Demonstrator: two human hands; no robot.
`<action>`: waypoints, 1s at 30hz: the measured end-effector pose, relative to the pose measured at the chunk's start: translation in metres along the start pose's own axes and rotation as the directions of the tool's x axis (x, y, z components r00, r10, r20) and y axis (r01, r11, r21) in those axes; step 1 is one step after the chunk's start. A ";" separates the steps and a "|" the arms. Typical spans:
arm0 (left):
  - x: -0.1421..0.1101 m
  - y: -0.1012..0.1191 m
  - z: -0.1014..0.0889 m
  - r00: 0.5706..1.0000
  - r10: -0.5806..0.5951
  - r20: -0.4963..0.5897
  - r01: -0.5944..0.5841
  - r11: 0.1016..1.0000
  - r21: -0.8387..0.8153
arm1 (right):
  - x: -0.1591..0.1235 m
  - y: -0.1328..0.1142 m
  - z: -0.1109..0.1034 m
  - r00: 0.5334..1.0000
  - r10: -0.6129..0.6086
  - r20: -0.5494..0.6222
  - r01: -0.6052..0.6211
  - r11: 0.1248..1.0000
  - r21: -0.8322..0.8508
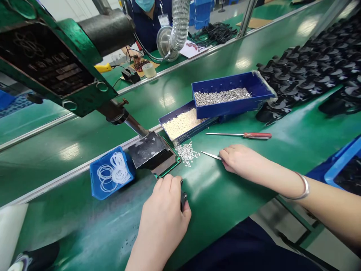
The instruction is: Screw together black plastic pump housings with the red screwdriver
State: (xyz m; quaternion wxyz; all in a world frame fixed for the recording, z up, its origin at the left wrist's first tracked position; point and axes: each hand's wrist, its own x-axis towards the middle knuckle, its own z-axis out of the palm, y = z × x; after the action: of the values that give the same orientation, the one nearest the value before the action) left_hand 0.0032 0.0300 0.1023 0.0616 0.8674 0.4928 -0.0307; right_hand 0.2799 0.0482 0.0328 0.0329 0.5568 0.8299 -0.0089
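Note:
My left hand (165, 210) is closed over a small black part (183, 197) on the green belt, just in front of the press's black plate (150, 150). My right hand (242, 160) pinches metal tweezers (210, 155), whose tips point left toward a little pile of tiny white washers (186, 152) lying loose on the belt. A silver bracelet (301, 190) sits on my right wrist.
A small blue bin of white rings (111, 174) stands left of the plate. Two blue trays hold pale beads (182, 123) and metal screws (221, 96). A red-handled screwdriver (245, 135) lies beyond my right hand. Black parts (310, 71) crowd the right. Another person (149, 22) works across.

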 end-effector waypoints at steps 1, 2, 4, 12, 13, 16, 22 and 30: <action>0.001 -0.001 0.000 1.000 0.004 0.004 -0.004 1.000 -0.004 | -0.002 0.001 0.001 1.000 -0.008 -0.004 0.008 1.000 0.008; 0.001 -0.001 -0.001 1.000 0.007 0.008 -0.007 1.000 -0.006 | -0.004 0.002 0.003 1.000 -0.012 -0.008 0.012 1.000 0.016; 0.002 -0.001 -0.001 1.000 0.008 0.017 -0.008 1.000 -0.008 | -0.009 0.005 0.003 1.000 -0.010 -0.015 0.010 0.999 0.032; 0.004 0.002 -0.003 0.999 0.029 0.024 -0.030 0.999 0.031 | -0.027 -0.002 -0.043 0.982 -0.180 -0.060 0.186 0.847 0.498; 0.004 0.003 -0.003 0.999 0.033 0.029 -0.034 0.999 0.035 | -0.026 -0.007 -0.050 0.973 -0.217 -0.078 0.225 0.817 0.531; 0.006 0.005 -0.003 0.998 0.043 0.041 -0.045 0.998 0.049 | -0.021 -0.023 -0.058 0.942 -0.292 -0.166 0.336 0.831 0.443; 0.009 0.007 -0.003 0.998 0.052 0.041 -0.055 0.995 0.080 | -0.004 -0.036 -0.063 0.906 -0.388 -0.171 0.419 0.879 0.229; 0.010 0.009 -0.004 0.997 0.045 0.056 -0.050 0.994 0.094 | 0.014 -0.055 -0.099 0.850 -0.526 0.004 0.523 0.847 0.092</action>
State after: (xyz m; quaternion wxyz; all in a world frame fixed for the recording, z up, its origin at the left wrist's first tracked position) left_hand 0.0163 0.0349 0.1060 0.0341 0.8798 0.4680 -0.0759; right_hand 0.2197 0.0450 0.1293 0.0169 0.3098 0.9486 -0.0621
